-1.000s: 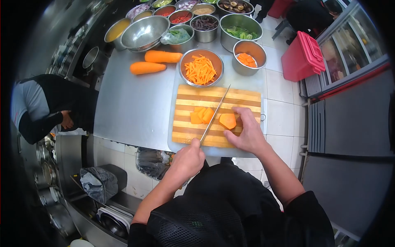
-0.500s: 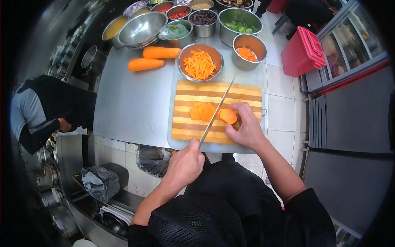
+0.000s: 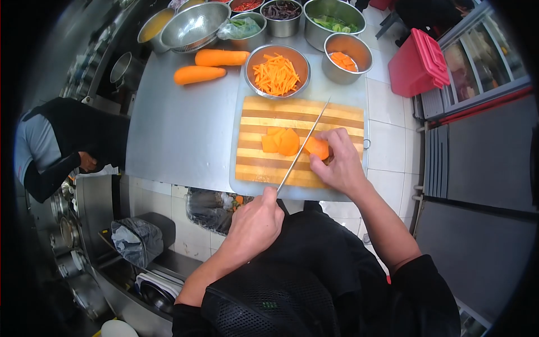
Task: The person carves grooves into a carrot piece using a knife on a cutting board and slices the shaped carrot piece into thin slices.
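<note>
My left hand point(image 3: 255, 222) is wrapped round the handle of a long knife point(image 3: 303, 147), whose blade points up and away to the right across the striped wooden cutting board point(image 3: 300, 109). With bent fingers, my right hand point(image 3: 342, 162) grips a piece of carrot point(image 3: 317, 147) just right of the blade. Left of the blade, overlapping carrot slices point(image 3: 281, 140) lie flat on the board. Above the board stands a metal bowl point(image 3: 250, 73) of carrot strips point(image 3: 276, 74). To its right, a metal pot point(image 3: 359, 50) holds carrot slices point(image 3: 343, 61).
Two whole peeled carrots point(image 3: 199, 74) lie on the steel table point(image 3: 179, 129). Behind them are a colander point(image 3: 196, 25) and several food containers. A red bin point(image 3: 415, 64) stands on the right. At the left is another person point(image 3: 62, 140); a lined waste bin point(image 3: 137, 244) is below.
The view has shifted slightly, so the far containers sit higher. The knife stays beside the carrot piece, which now looks more tilted under my right fingers. Both hands keep their grips.
</note>
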A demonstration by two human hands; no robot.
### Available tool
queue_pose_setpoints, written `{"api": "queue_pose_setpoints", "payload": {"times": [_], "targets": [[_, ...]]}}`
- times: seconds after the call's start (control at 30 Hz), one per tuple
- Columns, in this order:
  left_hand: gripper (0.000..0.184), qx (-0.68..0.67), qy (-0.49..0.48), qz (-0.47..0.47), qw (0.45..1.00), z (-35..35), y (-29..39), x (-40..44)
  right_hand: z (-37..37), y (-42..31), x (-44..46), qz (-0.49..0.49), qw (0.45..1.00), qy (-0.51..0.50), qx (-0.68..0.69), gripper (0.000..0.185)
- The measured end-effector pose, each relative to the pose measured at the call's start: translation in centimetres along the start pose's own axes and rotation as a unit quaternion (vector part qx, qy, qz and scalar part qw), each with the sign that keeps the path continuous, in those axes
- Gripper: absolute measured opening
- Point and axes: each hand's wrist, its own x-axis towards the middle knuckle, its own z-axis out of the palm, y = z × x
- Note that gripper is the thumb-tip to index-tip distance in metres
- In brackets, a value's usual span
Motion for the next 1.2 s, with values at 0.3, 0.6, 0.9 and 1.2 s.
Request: {"api": "queue_pose_setpoints", "payload": {"times": [0.3,0.6,0.9,1.2], "targets": [[0.021,0.009,0.005,-0.002,1.0,0.2,0.2,-0.5,-0.2,-0.3,0.2,0.0,1.0,-0.007,-0.004,0.042],[0.02,0.024,0.002,-0.006,1.0,-0.3,0.4,-1.0,-0.5,-0.6,0.3,0.012,1.0,-0.022,-0.004,0.042],[0.02,0.036,-0.01,-0.023,0.999,-0.6,0.3,-1.3,-0.5,-0.6,0.6,0.01,0.999,-0.031,-0.016,0.042],[0.021,0.026,-0.011,-0.021,0.999,-0.6,0.2,-1.3,-0.7,-0.9,0.7,0.025,0.999,-0.038,-0.017,0.041]]}}
